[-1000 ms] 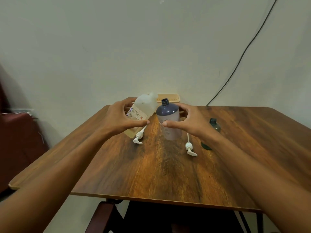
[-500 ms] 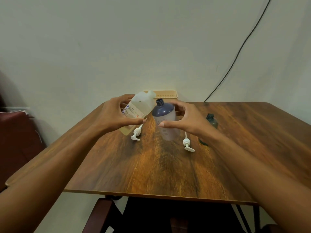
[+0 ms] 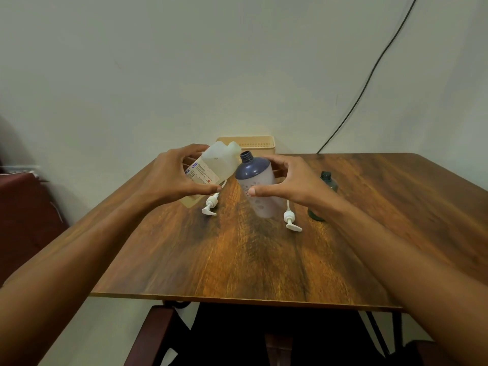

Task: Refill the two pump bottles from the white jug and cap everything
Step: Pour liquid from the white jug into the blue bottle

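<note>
Both bottles have tipped closer, spout toward neck. Two white pump heads (image 3: 290, 220) lie on the brown wooden table (image 3: 237, 260), freeing the necks. Right hand (image 3: 287, 186) clasps the purple-topped plastic bottle (image 3: 257, 186), leaning it left; left hand (image 3: 174, 178) grips the tilted white jug (image 3: 214, 165), readying a pour. Farther right waits the small dark green bottle (image 3: 327, 180).

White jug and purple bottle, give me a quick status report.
Left hand grips white jug, tilted toward purple bottle held by right hand. Bottle neck open. Both pump heads on table; nothing blocking.
</note>
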The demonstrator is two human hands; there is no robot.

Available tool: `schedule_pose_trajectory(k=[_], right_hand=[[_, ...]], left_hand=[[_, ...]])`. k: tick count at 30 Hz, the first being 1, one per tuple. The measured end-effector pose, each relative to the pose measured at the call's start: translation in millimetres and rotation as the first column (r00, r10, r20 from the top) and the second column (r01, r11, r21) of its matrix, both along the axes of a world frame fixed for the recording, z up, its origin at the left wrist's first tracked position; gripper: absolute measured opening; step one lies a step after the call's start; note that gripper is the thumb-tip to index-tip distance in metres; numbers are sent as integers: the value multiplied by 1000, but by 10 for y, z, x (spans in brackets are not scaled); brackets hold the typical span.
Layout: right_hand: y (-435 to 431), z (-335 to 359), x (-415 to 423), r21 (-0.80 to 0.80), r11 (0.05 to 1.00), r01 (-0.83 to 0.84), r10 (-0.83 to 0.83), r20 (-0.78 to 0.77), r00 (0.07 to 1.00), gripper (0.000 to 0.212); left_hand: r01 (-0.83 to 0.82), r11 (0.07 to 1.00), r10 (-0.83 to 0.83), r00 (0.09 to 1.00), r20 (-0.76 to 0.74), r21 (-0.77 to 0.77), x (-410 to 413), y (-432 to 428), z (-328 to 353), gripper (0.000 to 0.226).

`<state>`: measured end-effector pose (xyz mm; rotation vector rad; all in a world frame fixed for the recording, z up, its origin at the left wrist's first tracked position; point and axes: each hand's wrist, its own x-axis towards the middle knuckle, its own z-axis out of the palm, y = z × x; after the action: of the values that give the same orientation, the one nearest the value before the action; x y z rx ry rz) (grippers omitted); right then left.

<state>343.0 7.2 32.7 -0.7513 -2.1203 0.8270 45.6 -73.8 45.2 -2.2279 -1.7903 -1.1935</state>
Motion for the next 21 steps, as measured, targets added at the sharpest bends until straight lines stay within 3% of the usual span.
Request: schedule_pose_trajectory(k=[21], right_hand=[[-46,-88,20,-6,1000,3,-3,-4,1000,80]], left_hand=[[25,999,-27,998,-59,-29,9,-63,41,104]])
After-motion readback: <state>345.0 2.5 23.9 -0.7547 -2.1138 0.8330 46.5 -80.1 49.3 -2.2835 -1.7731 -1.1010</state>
